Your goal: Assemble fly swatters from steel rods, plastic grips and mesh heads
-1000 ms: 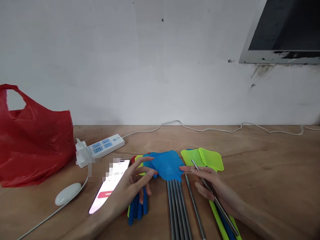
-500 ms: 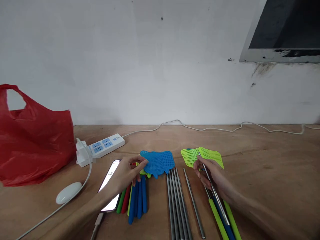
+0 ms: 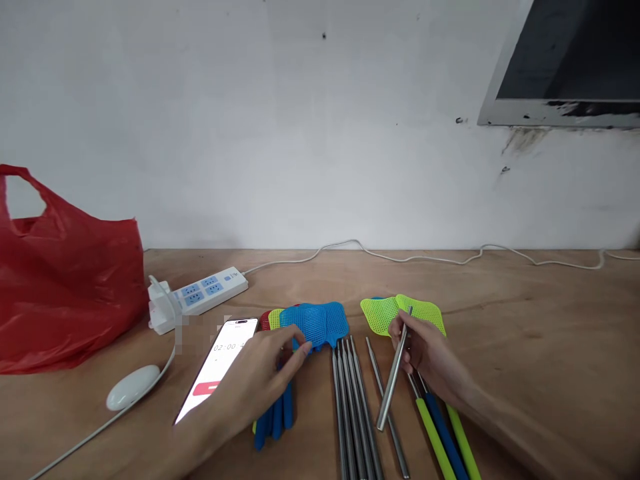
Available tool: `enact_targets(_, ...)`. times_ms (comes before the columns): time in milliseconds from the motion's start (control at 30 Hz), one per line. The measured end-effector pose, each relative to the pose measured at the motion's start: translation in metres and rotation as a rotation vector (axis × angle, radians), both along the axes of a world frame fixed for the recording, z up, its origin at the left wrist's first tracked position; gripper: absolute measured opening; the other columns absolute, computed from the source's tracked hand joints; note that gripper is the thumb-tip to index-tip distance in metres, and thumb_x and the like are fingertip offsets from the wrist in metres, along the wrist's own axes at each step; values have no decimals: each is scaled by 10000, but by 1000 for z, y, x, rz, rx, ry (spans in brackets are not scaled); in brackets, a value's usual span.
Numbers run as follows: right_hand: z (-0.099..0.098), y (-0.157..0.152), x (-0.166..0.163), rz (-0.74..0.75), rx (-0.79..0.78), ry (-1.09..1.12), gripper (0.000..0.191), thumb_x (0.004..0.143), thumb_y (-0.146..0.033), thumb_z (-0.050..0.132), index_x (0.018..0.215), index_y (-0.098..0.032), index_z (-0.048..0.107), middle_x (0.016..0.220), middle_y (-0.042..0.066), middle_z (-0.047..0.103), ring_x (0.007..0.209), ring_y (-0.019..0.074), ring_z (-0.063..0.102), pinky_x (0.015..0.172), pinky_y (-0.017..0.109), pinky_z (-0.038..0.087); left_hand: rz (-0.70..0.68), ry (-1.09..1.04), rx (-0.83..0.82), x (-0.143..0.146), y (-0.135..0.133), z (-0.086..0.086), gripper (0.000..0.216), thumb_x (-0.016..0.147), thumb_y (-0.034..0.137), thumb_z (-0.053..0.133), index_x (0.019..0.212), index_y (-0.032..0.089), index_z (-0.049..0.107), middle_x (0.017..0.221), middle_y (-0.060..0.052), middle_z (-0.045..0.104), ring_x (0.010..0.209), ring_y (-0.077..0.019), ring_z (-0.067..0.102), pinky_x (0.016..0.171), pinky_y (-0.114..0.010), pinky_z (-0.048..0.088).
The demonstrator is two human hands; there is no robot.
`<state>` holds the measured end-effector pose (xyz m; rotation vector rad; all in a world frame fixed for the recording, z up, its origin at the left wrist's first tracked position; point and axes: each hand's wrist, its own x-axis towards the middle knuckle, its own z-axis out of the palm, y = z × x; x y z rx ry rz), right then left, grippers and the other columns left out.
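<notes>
My right hand [image 3: 425,340] grips a metal rod [image 3: 391,393] near its upper end, and the rod slants down to the left. Beneath that hand lie fly swatters with yellow-green mesh heads [image 3: 379,315] and green and blue handles [image 3: 445,437]. My left hand [image 3: 267,370] is loosely curved, with thumb and index finger a little apart beside the blue fly swatter heads [image 3: 334,321]; its other fingers are hidden. Blue handles [image 3: 277,423] stick out below it. Between the hands lie several metal rods [image 3: 354,413] side by side, with one separate rod [image 3: 397,447] to their right.
A lit phone [image 3: 220,360] lies beside my left forearm. Farther left are a white power strip [image 3: 213,290], a white oval device [image 3: 133,388] with a cable, and a red plastic bag [image 3: 75,287]. A thin white cord [image 3: 410,259] runs along the wall.
My left hand has moved right and toward me, uncovering more of the phone and the swatter heads. The rod in my right hand has swung its lower end to the left.
</notes>
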<state>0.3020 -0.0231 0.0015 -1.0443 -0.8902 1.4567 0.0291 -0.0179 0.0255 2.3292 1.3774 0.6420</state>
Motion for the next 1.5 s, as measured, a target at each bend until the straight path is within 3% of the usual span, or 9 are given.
enact_targets(133, -2, -7, -8, 28, 42, 77, 344, 704, -462, 846, 795, -183, 665, 720, -10, 676, 566, 97, 628, 523, 190, 536, -153, -61, -123, 11, -21, 3, 414, 1037, 457, 362, 770, 217, 569, 725, 6, 584, 674, -186, 531, 605, -279, 342)
enact_targets(333, -4, -16, -23, 85, 33, 58, 371, 641, -447, 890, 728, -158, 675, 756, 36, 737, 614, 115, 668, 597, 210, 568, -243, -87, -428, 12, -32, 4, 433, 1018, 552, 362, 798, 223, 538, 709, 30, 512, 670, -169, 483, 587, -266, 349)
enact_targets(567, -3, -19, -21, 160, 36, -209, 393, 587, -483, 891, 703, -139, 739, 526, -8, 644, 431, 105, 568, 399, 218, 479, -126, -18, -295, 1, -39, -9, 369, 1019, 506, 338, 868, 245, 551, 833, -6, 629, 783, -214, 581, 711, -312, 425)
enact_targets(700, -3, -22, -12, 187, 40, -210, 365, 547, -435, 922, 660, -148, 727, 556, 16, 684, 478, 137, 632, 455, 249, 533, -145, -55, -279, -5, -46, -13, 363, 998, 523, 387, 854, 271, 605, 791, 6, 660, 743, -214, 604, 673, -303, 439)
enact_targets(833, -6, -19, 10, 38, 92, -228, 357, 555, -452, 921, 648, -159, 738, 549, 18, 689, 466, 122, 615, 460, 235, 524, -147, -112, -296, -18, -47, -14, 379, 1003, 510, 401, 817, 288, 646, 767, 18, 671, 713, -198, 614, 627, -270, 446)
enact_targets(967, -9, -15, 25, 28, 85, -242, 338, 571, -442, 920, 683, -160, 769, 557, 29, 698, 471, 125, 617, 459, 236, 517, -154, -135, -270, -25, -47, -15, 362, 980, 535, 426, 792, 299, 627, 741, 28, 674, 665, -189, 598, 568, -253, 416)
enact_targets(1267, 5, -31, -7, 180, 85, -216, 370, 628, -498, 870, 763, -161, 795, 623, 60, 739, 517, 160, 675, 459, 254, 547, -161, -50, -161, -2, -47, -4, 399, 1012, 529, 369, 815, 272, 602, 744, 5, 656, 701, -210, 608, 630, -291, 424)
enact_targets(1367, 8, -32, -2, 144, 145, -226, 367, 704, -510, 821, 826, -165, 789, 665, 66, 760, 544, 155, 685, 485, 250, 559, -158, -50, -157, -3, -47, -2, 394, 1018, 530, 360, 836, 277, 601, 744, 9, 649, 702, -206, 602, 622, -286, 424)
enact_targets(1500, 4, -30, 9, 114, 138, -246, 349, 658, -491, 862, 737, -167, 760, 660, 72, 769, 561, 159, 699, 510, 244, 572, -148, -29, -146, -6, -49, -4, 430, 1033, 540, 294, 871, 269, 585, 754, 11, 639, 720, -201, 598, 642, -287, 428)
